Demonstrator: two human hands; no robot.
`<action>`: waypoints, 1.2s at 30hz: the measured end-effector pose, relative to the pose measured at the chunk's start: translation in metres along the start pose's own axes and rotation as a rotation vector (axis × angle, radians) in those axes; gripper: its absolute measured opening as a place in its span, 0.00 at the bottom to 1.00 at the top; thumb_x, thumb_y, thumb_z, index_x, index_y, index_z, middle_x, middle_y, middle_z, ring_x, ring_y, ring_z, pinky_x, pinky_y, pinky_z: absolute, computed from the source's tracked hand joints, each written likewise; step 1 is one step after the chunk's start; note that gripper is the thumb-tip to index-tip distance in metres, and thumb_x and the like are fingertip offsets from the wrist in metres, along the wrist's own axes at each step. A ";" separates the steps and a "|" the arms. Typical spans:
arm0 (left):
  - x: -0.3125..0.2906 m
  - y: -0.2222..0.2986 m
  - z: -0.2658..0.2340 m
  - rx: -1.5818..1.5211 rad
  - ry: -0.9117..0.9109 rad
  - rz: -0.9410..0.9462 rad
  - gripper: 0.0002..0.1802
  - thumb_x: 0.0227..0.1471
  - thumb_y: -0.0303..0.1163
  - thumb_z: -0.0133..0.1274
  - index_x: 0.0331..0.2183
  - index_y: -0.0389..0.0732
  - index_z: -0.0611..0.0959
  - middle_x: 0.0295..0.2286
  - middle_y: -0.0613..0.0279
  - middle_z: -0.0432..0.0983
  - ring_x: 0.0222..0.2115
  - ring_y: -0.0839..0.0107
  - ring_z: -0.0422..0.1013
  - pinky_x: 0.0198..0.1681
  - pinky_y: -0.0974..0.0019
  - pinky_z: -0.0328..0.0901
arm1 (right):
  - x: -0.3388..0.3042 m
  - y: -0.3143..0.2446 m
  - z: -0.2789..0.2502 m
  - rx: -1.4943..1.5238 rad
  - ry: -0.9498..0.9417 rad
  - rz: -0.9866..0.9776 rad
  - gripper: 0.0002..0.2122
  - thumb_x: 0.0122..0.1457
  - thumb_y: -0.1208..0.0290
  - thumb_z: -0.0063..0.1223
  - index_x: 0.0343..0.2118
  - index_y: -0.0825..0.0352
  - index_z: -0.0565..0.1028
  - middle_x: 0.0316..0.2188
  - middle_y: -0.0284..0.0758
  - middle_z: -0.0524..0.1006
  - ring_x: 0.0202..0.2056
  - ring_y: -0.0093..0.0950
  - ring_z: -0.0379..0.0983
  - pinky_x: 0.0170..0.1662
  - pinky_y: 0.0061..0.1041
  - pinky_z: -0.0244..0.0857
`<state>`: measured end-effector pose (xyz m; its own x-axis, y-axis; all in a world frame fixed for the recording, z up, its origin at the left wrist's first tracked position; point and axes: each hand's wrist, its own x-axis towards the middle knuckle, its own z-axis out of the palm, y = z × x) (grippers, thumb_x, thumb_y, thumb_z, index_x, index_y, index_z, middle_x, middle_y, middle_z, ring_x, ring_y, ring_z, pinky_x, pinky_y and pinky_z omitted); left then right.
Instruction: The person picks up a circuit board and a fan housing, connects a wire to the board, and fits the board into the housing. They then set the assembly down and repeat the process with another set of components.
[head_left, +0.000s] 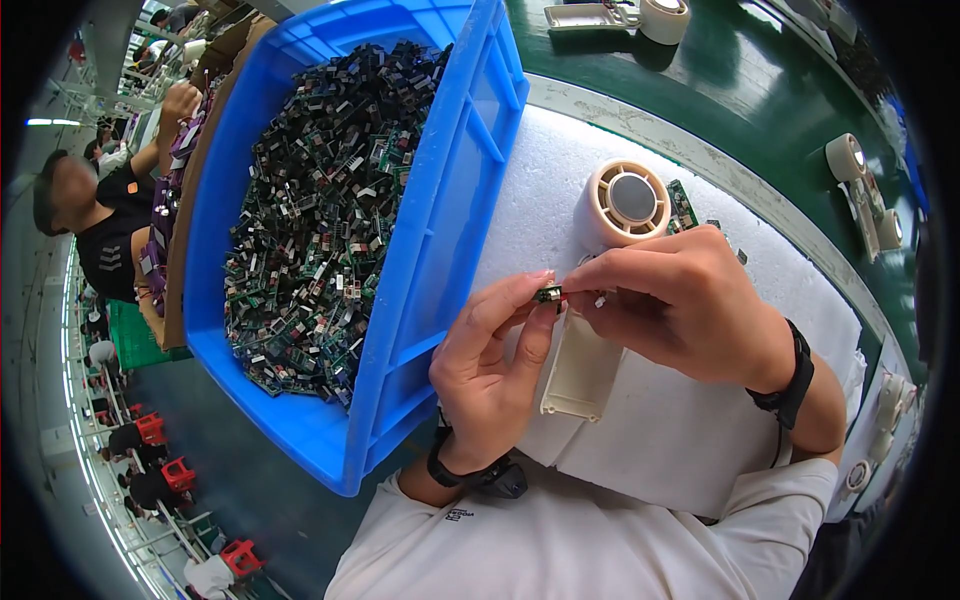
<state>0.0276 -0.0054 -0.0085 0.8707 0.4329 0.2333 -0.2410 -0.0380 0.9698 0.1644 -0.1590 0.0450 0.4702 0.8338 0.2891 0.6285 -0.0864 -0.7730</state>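
My left hand pinches a small green circuit board between thumb and fingertips. My right hand is closed at the board's other end, on a thin wire lead with a bit of red showing; its fingers hide most of it. A small white plug peeks out below those fingers. Under both hands lies an open cream plastic housing, long and hollow. Just beyond stands its round cream fan-like head with a grey disc in the centre.
To the left, a blue bin holds a heap of small circuit boards. White foam sheet covers my work surface. More green boards lie beside the round head. A green conveyor belt carries similar units. A co-worker sits far left.
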 end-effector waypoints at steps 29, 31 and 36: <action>0.000 0.000 -0.005 -0.131 -0.097 -0.069 0.18 0.56 0.13 0.57 0.49 0.33 0.81 0.45 0.52 0.77 0.43 0.68 0.78 0.48 0.67 0.75 | 0.000 0.002 -0.016 0.049 -0.171 -0.005 0.07 0.54 0.77 0.63 0.36 0.63 0.81 0.19 0.31 0.77 0.20 0.26 0.76 0.24 0.23 0.66; -0.002 0.001 -0.003 -0.068 -0.052 -0.006 0.17 0.55 0.14 0.57 0.48 0.33 0.81 0.45 0.52 0.77 0.42 0.68 0.78 0.47 0.68 0.75 | 0.000 0.000 -0.016 0.017 -0.205 -0.007 0.09 0.54 0.78 0.63 0.38 0.63 0.81 0.20 0.32 0.78 0.21 0.27 0.76 0.24 0.24 0.67; -0.003 0.002 -0.004 0.033 -0.010 0.031 0.17 0.55 0.15 0.58 0.47 0.33 0.82 0.45 0.52 0.78 0.42 0.68 0.78 0.46 0.69 0.75 | -0.002 -0.004 -0.022 -0.038 -0.309 0.015 0.15 0.54 0.80 0.60 0.45 0.61 0.80 0.25 0.34 0.80 0.23 0.30 0.79 0.27 0.28 0.71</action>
<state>0.0227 -0.0037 -0.0077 0.8673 0.4220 0.2641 -0.2540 -0.0811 0.9638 0.1741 -0.1724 0.0598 0.2729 0.9580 0.0879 0.6486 -0.1158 -0.7523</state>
